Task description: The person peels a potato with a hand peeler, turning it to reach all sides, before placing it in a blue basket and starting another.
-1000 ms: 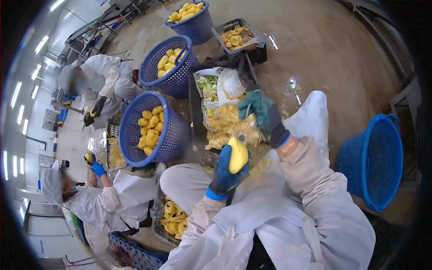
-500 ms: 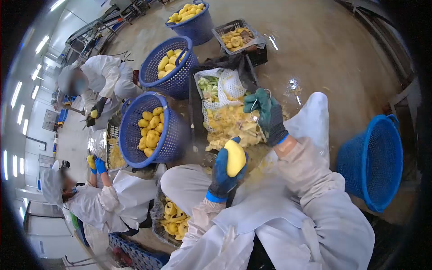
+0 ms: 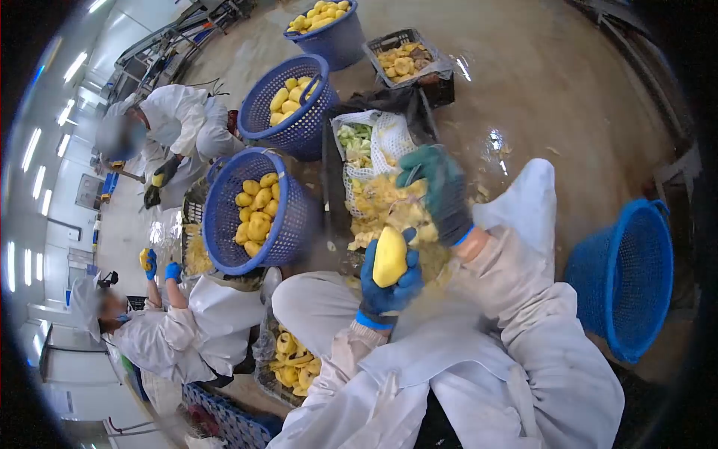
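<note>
My left hand [image 3: 389,283], in a blue glove, is wrapped round a peeled yellow potato [image 3: 390,257] held upright over my lap. My right hand [image 3: 441,191], in a green and dark glove, is raised above and right of it, fingers curled; motion blur hides what it holds. Beneath and beyond both hands lies a heap of yellow peelings [image 3: 393,209], in a black-lined crate [image 3: 334,176]. A white net [image 3: 390,141] and chopped green scraps [image 3: 355,142] are at the crate's far end.
Purple baskets [image 3: 299,224] of yellow potatoes stand left and ahead. An upright blue basket [image 3: 624,284] is at right. Two co-workers in white sit at left, one lower [image 3: 157,340], one farther [image 3: 176,120]. Crates of yellow pieces stand at the top [image 3: 404,63] and lower left [image 3: 292,363].
My right hand has moved slightly left and is blurred; the metal tool seen in it earlier no longer shows clearly. The potato is turned in my left hand. The nearer co-worker's hands have moved apart.
</note>
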`<state>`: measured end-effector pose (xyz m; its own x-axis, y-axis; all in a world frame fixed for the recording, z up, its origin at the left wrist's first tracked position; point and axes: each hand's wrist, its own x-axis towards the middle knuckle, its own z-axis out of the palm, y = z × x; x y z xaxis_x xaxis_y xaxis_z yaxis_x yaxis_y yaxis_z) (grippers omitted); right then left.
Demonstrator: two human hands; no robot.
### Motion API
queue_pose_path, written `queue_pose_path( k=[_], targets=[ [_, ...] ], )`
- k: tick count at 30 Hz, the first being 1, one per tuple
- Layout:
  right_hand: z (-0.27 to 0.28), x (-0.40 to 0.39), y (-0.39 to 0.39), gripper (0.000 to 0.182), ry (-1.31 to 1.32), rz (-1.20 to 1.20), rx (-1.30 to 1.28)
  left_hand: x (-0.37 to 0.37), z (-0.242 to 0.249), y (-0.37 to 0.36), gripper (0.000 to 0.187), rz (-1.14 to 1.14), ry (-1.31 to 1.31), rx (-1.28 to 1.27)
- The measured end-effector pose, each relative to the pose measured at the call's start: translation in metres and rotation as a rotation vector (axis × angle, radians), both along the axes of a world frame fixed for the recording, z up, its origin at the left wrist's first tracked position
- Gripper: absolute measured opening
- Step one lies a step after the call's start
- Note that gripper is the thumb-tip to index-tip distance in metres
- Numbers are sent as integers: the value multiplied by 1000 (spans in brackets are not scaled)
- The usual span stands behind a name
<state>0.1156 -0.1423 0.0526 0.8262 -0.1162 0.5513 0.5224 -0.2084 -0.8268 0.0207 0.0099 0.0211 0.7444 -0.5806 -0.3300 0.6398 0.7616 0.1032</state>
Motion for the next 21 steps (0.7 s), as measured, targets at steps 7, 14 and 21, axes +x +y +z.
queue_pose_path(
  k=[7,14,21],
  targets=[
    [-27,19,19,19,113,325,320,12,-25,3,41,80,-506,360],
    [-36,65,-39,17,247,125,388,49,-115,52,41,213,43,475],
    [-35,80,-23,25,652,121,729,235,-4,97,21,588,-190,344]
  ],
)
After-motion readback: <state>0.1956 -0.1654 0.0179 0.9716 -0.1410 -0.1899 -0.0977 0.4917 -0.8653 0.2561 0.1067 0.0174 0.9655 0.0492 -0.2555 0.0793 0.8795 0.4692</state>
